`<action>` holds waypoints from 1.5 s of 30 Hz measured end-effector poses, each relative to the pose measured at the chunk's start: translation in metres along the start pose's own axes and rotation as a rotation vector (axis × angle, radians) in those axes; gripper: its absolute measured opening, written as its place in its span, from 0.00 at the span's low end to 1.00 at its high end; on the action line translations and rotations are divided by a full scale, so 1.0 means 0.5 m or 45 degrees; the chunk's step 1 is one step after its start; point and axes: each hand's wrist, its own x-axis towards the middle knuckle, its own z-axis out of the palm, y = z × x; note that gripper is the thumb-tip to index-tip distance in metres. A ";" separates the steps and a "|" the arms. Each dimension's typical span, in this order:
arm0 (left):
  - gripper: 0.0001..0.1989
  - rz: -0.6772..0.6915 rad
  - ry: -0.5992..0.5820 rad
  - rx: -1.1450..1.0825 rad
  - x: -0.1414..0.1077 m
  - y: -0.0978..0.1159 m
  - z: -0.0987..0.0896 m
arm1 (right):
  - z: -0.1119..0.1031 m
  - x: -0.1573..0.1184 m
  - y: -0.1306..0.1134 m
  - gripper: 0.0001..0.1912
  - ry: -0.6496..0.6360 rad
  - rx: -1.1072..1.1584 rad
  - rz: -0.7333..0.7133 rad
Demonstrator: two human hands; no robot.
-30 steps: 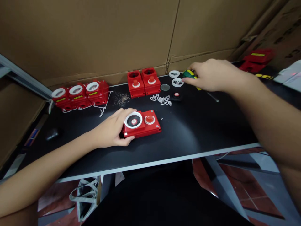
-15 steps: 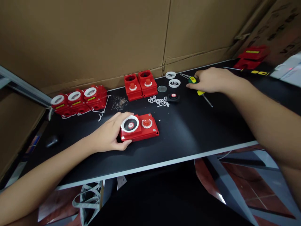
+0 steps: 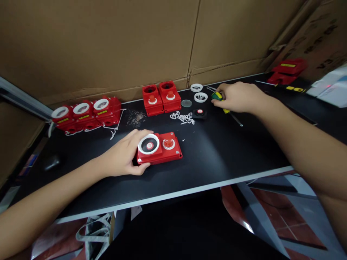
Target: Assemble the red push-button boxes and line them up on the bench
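My left hand is closed around the left end of a red alarm-like box on the black table. The box has a white ring around a dark round insert, and a clear reddish dome. At the back right, my right hand closes its thumb and fingers on a screwdriver with a green and yellow handle. Its metal shaft points toward me, low over the table; part of the handle is hidden by the fingers. A thin metal tool lies just behind the right hand.
Two red housings stand at the back, near white rings, a clear disc, white cord and a black part. Several finished-looking red units line the left. Another screwdriver and red parts lie far right.
My right hand has shifted slightly left with the screwdriver in its fingers. My left hand keeps its hold on the red box, and the view has moved a little.
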 end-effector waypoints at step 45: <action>0.38 0.056 0.428 0.405 0.006 0.009 0.019 | 0.023 -0.079 -0.189 0.13 0.034 0.210 -0.930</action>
